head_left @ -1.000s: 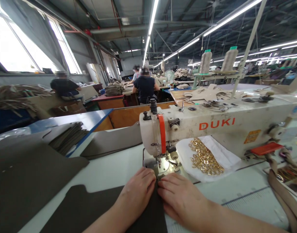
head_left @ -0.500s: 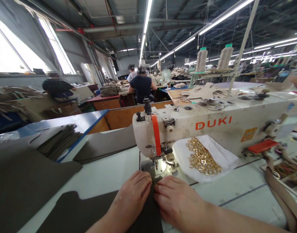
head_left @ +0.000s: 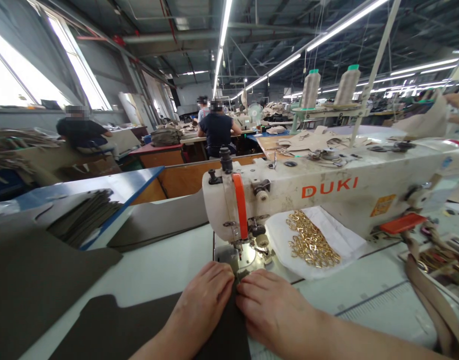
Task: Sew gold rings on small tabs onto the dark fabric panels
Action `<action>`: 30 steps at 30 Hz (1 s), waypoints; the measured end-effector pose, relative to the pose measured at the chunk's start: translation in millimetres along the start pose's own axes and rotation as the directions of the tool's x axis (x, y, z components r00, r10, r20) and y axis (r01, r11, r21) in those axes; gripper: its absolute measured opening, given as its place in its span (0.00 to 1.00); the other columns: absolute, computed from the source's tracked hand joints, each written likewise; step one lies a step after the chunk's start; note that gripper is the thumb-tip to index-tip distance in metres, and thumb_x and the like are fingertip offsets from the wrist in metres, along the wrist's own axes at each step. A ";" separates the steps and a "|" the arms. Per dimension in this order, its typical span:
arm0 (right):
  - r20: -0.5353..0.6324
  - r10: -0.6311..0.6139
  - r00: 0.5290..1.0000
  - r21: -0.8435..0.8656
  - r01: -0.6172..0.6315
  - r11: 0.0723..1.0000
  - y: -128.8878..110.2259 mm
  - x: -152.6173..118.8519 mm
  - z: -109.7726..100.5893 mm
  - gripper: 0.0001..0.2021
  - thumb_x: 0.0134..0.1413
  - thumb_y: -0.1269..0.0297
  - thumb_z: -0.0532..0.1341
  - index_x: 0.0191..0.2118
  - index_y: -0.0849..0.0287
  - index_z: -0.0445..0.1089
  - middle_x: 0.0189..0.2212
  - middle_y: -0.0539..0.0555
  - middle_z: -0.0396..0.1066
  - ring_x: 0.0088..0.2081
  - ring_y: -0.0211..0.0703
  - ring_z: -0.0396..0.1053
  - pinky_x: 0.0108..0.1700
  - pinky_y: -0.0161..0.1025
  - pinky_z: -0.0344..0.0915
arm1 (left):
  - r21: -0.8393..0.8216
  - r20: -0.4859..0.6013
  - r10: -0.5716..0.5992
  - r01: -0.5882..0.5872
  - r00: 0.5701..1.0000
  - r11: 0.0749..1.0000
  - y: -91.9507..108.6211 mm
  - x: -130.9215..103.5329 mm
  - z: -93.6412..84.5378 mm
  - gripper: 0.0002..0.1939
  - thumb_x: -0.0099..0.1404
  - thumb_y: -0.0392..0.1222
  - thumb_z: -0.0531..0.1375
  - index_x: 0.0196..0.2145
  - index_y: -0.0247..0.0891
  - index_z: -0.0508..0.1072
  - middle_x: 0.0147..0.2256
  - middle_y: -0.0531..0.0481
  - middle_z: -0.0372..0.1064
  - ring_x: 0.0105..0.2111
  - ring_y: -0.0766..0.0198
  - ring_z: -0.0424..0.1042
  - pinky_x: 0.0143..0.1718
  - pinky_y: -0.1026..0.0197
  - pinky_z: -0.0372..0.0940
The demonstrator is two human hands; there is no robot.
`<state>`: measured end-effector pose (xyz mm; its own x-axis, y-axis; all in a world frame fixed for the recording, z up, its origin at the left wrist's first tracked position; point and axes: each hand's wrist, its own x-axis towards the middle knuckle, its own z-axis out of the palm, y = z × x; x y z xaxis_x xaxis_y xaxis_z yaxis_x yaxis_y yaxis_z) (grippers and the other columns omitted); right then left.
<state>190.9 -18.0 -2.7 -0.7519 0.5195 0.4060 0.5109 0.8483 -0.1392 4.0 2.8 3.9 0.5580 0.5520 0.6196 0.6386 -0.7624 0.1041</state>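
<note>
Both my hands are closed on the edge of a dark grey-brown fabric piece (head_left: 139, 325), just in front of the needle area of a white sewing machine (head_left: 289, 185). My left hand (head_left: 205, 300) pinches the cloth on the left, its fingertips hidden against the fabric. Close beside it, my right hand (head_left: 270, 307) grips the same edge with curled fingers. A small bit of the piece shows between the fingertips and the lit needle plate (head_left: 247, 255). Under the machine's arm lies a white sheet (head_left: 345, 237) with a heap of gold-coloured metal rings (head_left: 314, 242).
More dark fabric pieces (head_left: 45, 280) lie at the left, with a stack (head_left: 85, 215) behind them. At the right are a beige strap (head_left: 426, 295) and a tray of small parts (head_left: 452, 260). Thread cones (head_left: 311, 90) stand behind the machine. Co-workers (head_left: 218, 130) sit further back.
The view has shifted slightly. My hands keep hold of the fabric edge in nearly the same place before the needle. At the far right, a person's arm and a beige piece have moved.
</note>
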 end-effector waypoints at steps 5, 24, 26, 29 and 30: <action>0.015 0.043 0.999 -0.025 -0.042 0.999 -3.1 2.0 -6.6 0.12 0.57 0.65 0.58 0.45 0.64 0.69 0.44 0.57 0.71 0.49 0.47 0.64 0.58 0.41 0.54 | -0.002 0.037 -0.031 0.031 0.999 1.000 -0.8 -4.1 1.5 0.10 0.68 0.32 0.49 0.33 0.38 0.68 0.30 0.50 0.71 0.31 0.62 0.71 0.35 0.59 0.70; 0.104 -0.041 0.994 -0.267 0.068 0.961 9.8 13.5 -11.0 0.06 0.57 0.70 0.59 0.38 0.66 0.70 0.39 0.60 0.72 0.42 0.48 0.67 0.49 0.44 0.62 | -0.015 0.023 -0.043 0.043 0.999 0.999 0.0 4.4 5.3 0.13 0.65 0.28 0.48 0.34 0.37 0.71 0.32 0.48 0.74 0.33 0.62 0.74 0.38 0.60 0.73; 0.112 -0.040 0.993 -0.263 0.068 0.962 15.8 15.3 -13.0 0.05 0.56 0.70 0.60 0.38 0.66 0.70 0.39 0.60 0.71 0.43 0.48 0.67 0.49 0.44 0.62 | -0.022 0.034 -0.046 0.047 0.998 0.999 -3.3 10.1 8.1 0.13 0.65 0.28 0.49 0.33 0.38 0.71 0.32 0.49 0.74 0.33 0.62 0.74 0.37 0.60 0.73; 0.119 -0.022 0.993 -0.248 0.051 0.967 24.5 17.2 -12.4 0.05 0.56 0.71 0.60 0.38 0.66 0.69 0.40 0.59 0.71 0.44 0.48 0.66 0.49 0.43 0.62 | -0.037 0.042 -0.051 0.052 0.998 0.998 -9.7 15.9 12.2 0.12 0.65 0.29 0.49 0.32 0.38 0.71 0.31 0.48 0.74 0.33 0.62 0.74 0.37 0.59 0.72; 0.118 -0.016 0.993 -0.242 0.044 0.969 26.8 17.4 -11.4 0.05 0.56 0.72 0.60 0.39 0.66 0.69 0.40 0.60 0.71 0.45 0.49 0.66 0.49 0.44 0.62 | -0.042 0.042 -0.052 0.053 0.998 0.998 -11.9 16.9 13.4 0.12 0.65 0.29 0.49 0.32 0.38 0.72 0.31 0.48 0.74 0.33 0.61 0.74 0.38 0.59 0.72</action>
<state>196.3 12.6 10.8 -0.8039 0.5144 0.2986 0.5628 0.8203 0.1021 12.9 25.7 2.7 0.5460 0.6044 0.5802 0.6447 -0.7453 0.1697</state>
